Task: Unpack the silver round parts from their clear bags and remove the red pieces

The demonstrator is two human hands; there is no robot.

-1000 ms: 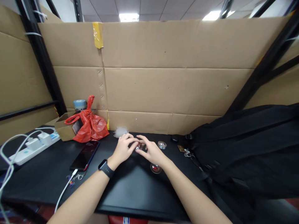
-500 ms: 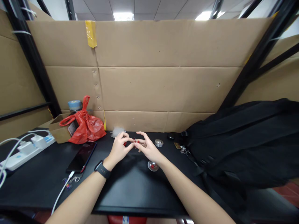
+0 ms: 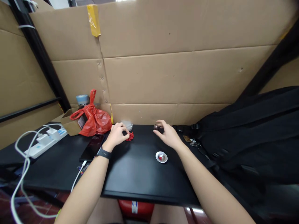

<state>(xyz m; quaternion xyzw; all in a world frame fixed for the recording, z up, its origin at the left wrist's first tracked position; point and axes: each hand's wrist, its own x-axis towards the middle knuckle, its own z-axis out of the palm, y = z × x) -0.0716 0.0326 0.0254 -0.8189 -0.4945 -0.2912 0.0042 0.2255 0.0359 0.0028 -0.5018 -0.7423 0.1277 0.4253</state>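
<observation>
Between the thumb and fingers of my left hand (image 3: 116, 135) is a red crinkled item (image 3: 130, 136), low over the black table. My right hand (image 3: 168, 133) is apart from it, farther right, its thumb and fingers curved round a small round clear object (image 3: 157, 127) with a dark tint. In front of my right hand, a small white-rimmed round dish (image 3: 161, 157) with something red under a clear dome lies on the table. A crumpled clear plastic piece (image 3: 127, 125) sits just behind my left hand.
At the left are a red plastic bag (image 3: 97, 119), a cardboard box (image 3: 71, 124), a dark phone (image 3: 92, 148) and a white power strip (image 3: 46, 144) with cables. A black backpack (image 3: 254, 137) fills the right side, with keys (image 3: 195, 143) beside it. Cardboard (image 3: 163, 77) walls the back.
My hands have moved apart. The right went right and took hold of the round clear object on the table; the left keeps the red item. The view has tilted down.
</observation>
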